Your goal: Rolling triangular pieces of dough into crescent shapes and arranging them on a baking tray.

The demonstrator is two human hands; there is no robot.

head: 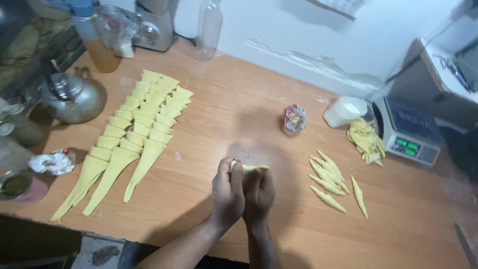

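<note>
My left hand and my right hand are pressed side by side over the wooden table, both closed on one yellow dough piece that sticks out above the fingers. To the left lie three overlapping rows of long yellow dough triangles. To the right rest several rolled, pointed dough pieces.
A metal kettle and jars stand at the left edge. A mixer, a clear bottle and a cup of liquid line the back wall. A wrapped packet, a white tub, dough scraps and a digital scale sit at right.
</note>
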